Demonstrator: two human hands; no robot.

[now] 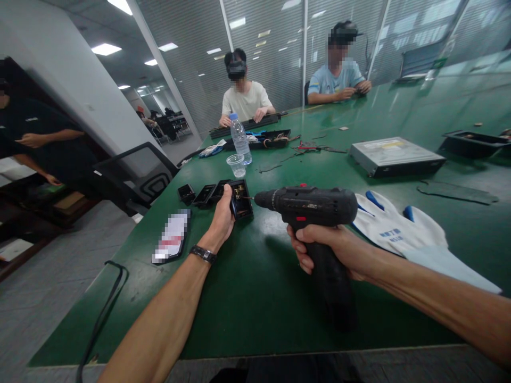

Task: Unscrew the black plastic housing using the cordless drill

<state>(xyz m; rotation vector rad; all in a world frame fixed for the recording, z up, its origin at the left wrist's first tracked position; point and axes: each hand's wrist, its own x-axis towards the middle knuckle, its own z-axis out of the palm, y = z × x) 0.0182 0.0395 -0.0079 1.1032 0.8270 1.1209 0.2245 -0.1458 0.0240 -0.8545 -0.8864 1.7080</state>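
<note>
My right hand is wrapped round the grip of a black cordless drill with red switches. Its chuck points left, and the thin bit ends at a small open black box. Brass-coloured small parts, perhaps screws, lie inside that box; whether the bit touches them I cannot tell. My left hand, a dark band on its wrist, holds the box by its left side, thumb at the rim, fingers partly hidden. More small black boxes stand just beyond it to the left.
A phone lies left of my left arm. Behind the boxes stand a plastic cup and a water bottle. White gloves and a metal disc drive lie to the right. Two people sit across the green table.
</note>
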